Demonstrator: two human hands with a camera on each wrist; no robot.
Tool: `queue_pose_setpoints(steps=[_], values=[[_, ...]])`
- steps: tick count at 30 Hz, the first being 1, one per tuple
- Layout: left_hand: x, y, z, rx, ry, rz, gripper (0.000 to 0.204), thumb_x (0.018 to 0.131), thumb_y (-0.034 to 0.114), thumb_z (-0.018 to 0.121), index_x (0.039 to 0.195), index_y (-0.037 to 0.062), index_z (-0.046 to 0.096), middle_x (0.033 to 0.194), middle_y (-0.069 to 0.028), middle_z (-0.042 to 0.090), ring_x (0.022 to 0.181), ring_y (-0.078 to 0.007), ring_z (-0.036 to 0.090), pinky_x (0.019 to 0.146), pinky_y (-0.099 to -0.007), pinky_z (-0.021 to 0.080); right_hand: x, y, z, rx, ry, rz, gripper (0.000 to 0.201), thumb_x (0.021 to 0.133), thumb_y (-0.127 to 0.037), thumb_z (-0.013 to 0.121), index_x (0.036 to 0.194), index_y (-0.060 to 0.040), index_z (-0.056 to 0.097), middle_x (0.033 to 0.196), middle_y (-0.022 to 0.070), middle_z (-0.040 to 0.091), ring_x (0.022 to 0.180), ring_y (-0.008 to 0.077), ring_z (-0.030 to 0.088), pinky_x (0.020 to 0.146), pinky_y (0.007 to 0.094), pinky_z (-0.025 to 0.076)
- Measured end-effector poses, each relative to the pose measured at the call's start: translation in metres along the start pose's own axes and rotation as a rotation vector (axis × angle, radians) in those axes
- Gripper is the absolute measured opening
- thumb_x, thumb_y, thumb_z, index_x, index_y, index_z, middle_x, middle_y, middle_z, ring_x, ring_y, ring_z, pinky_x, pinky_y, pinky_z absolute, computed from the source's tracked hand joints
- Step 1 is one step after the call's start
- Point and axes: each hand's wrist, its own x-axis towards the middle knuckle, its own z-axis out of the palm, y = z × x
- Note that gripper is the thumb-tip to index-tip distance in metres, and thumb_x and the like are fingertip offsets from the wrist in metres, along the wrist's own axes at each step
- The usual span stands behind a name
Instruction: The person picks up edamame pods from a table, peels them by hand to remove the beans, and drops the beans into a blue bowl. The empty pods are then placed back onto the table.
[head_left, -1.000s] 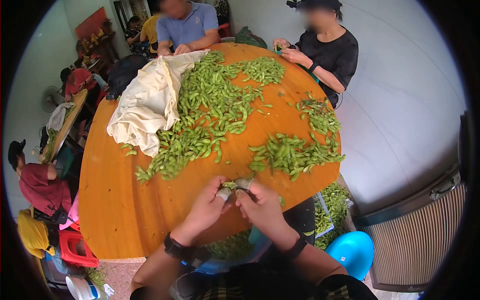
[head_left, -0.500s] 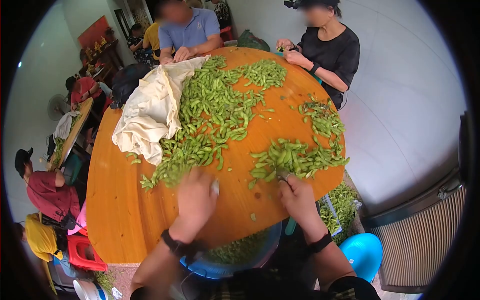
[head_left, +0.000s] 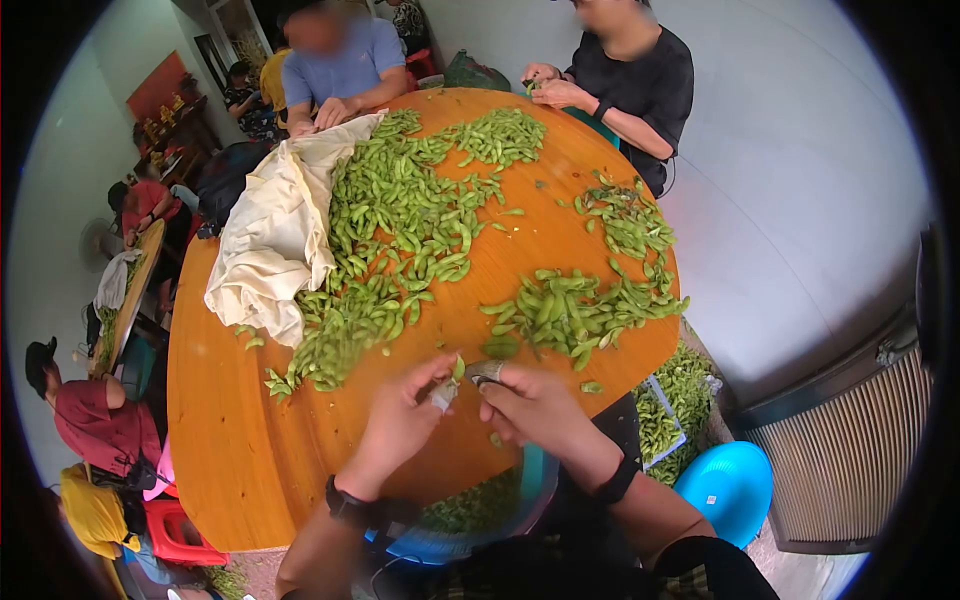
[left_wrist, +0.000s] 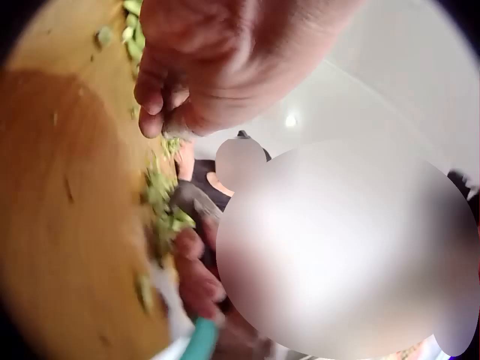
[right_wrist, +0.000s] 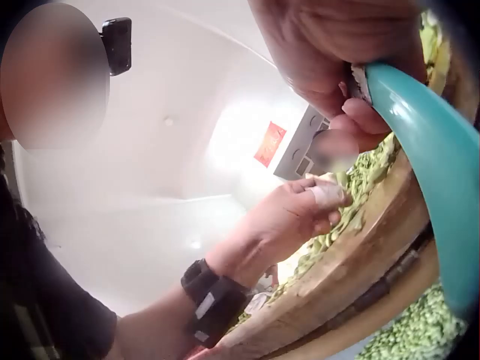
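Observation:
My left hand (head_left: 405, 420), with pale tape on a digit, pinches a green pod (head_left: 459, 367) above the near part of the wooden table (head_left: 240, 430). Just right of it, my right hand (head_left: 545, 410) has its fingers curled, with a grey covering at the index fingertip. A teal curved object (right_wrist: 427, 150) extends from the right palm in the right wrist view; its far end is out of sight there. Beyond the hands lies a small pod pile (head_left: 565, 310), and a larger pile (head_left: 405, 210) spreads beside a cream cloth (head_left: 270, 235).
Below the table edge, a blue-rimmed basin (head_left: 415, 550) holds green contents. A blue round object (head_left: 728, 490) and a tray (head_left: 660, 420) with pods are at the right. Two people (head_left: 345, 65) (head_left: 635, 80) sit across the table; others sit at the left near a red stool (head_left: 180, 535).
My hands parted, the left reaching toward the large pile and the right toward the small one. Now they are close together again nearer me, with a pod in the left hand.

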Motion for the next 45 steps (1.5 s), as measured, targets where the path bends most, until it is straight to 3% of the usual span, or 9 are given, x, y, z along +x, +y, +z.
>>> queue_pose_setpoints(steps=[4, 6, 9, 15, 22, 27, 31, 38, 45], values=[[-0.009, -0.002, -0.003, 0.185, -0.092, 0.146, 0.033, 0.087, -0.003, 0.059, 0.12, 0.0031, 0.061, 0.093, -0.0042, 0.062, 0.074, -0.0102, 0.061, 0.062, -0.0216, 0.049, 0.0, 0.004, 0.002, 0.062, -0.082, 0.028, 0.017, 0.097, -0.017, 0.052, 0.091, -0.0032, 0.061, 0.072, -0.0005, 0.059, 0.05, 0.005, 0.053, 0.04, 0.0208, 0.039], [-0.009, -0.006, -0.001, 0.484, -0.041, 0.424, 0.036, 0.085, -0.003, 0.06, 0.12, 0.0033, 0.061, 0.092, -0.0102, 0.064, 0.072, -0.0188, 0.064, 0.062, -0.0249, 0.05, -0.002, 0.006, 0.003, 0.03, -0.079, 0.036, 0.018, 0.097, -0.017, 0.052, 0.089, -0.0034, 0.061, 0.071, -0.0006, 0.059, 0.05, 0.0048, 0.053, 0.04, 0.0207, 0.038], [-0.011, -0.005, 0.001, 0.534, -0.021, 0.457, 0.039, 0.081, -0.003, 0.061, 0.12, 0.003, 0.061, 0.09, -0.015, 0.065, 0.071, -0.0265, 0.064, 0.062, -0.0287, 0.051, -0.005, 0.007, 0.007, -0.002, -0.064, 0.043, 0.019, 0.096, -0.016, 0.052, 0.085, -0.004, 0.061, 0.068, -0.0011, 0.058, 0.049, 0.0044, 0.052, 0.04, 0.0206, 0.037], [-0.012, -0.018, 0.002, 0.522, 0.047, 0.506, 0.039, 0.082, -0.008, 0.056, 0.12, 0.0025, 0.061, 0.094, -0.0142, 0.067, 0.067, -0.0227, 0.065, 0.059, -0.0281, 0.053, -0.006, 0.01, 0.02, 0.118, 0.001, 0.046, 0.014, 0.096, -0.014, 0.054, 0.087, -0.0059, 0.061, 0.067, -0.0017, 0.057, 0.048, 0.0041, 0.049, 0.041, 0.0201, 0.037], [-0.016, -0.025, 0.003, 0.286, 0.019, 0.359, 0.035, 0.088, -0.009, 0.05, 0.119, 0.0022, 0.061, 0.095, -0.0095, 0.067, 0.068, -0.0119, 0.063, 0.057, -0.0232, 0.051, -0.001, 0.013, 0.027, 0.24, 0.039, 0.054, 0.009, 0.095, -0.014, 0.054, 0.093, -0.0086, 0.061, 0.068, -0.0027, 0.056, 0.048, 0.0042, 0.047, 0.041, 0.0199, 0.035], [-0.012, -0.02, -0.011, -0.33, -0.1, -0.158, 0.03, 0.095, 0.001, 0.047, 0.119, 0.0072, 0.063, 0.091, -0.0044, 0.067, 0.063, -0.0087, 0.061, 0.052, -0.0198, 0.046, -0.002, 0.001, 0.019, 0.22, -0.018, 0.148, 0.01, 0.095, -0.016, 0.055, 0.097, -0.0095, 0.062, 0.069, -0.0017, 0.057, 0.048, 0.0051, 0.048, 0.04, 0.0205, 0.035], [-0.011, -0.006, -0.015, -0.674, -0.109, -0.257, 0.022, 0.094, 0.008, 0.054, 0.114, 0.0046, 0.063, 0.08, -0.0014, 0.062, 0.059, -0.0071, 0.055, 0.047, -0.0189, 0.039, 0.003, 0.005, 0.017, 0.353, -0.067, 0.164, 0.012, 0.094, -0.016, 0.056, 0.099, -0.007, 0.062, 0.072, 0.0019, 0.06, 0.048, 0.0079, 0.05, 0.039, 0.0214, 0.035], [-0.01, -0.019, -0.013, -0.758, -0.143, -0.098, 0.02, 0.09, 0.012, 0.065, 0.109, 0.0039, 0.063, 0.079, -0.0016, 0.06, 0.061, -0.0106, 0.055, 0.048, -0.0206, 0.038, -0.001, -0.003, 0.023, 0.541, -0.074, 0.187, 0.018, 0.094, -0.014, 0.056, 0.107, -0.003, 0.061, 0.076, 0.0052, 0.062, 0.048, 0.01, 0.051, 0.039, 0.0222, 0.035], [-0.01, -0.013, -0.016, -0.527, 0.076, 0.075, 0.023, 0.091, 0.002, 0.057, 0.114, 0.0026, 0.061, 0.083, -0.0018, 0.061, 0.065, -0.0133, 0.061, 0.054, -0.0225, 0.047, -0.01, -0.019, 0.022, -0.294, 0.105, -0.108, 0.02, 0.092, -0.011, 0.051, 0.108, -0.0031, 0.06, 0.069, 0.002, 0.061, 0.05, 0.0084, 0.055, 0.048, 0.0243, 0.043]])
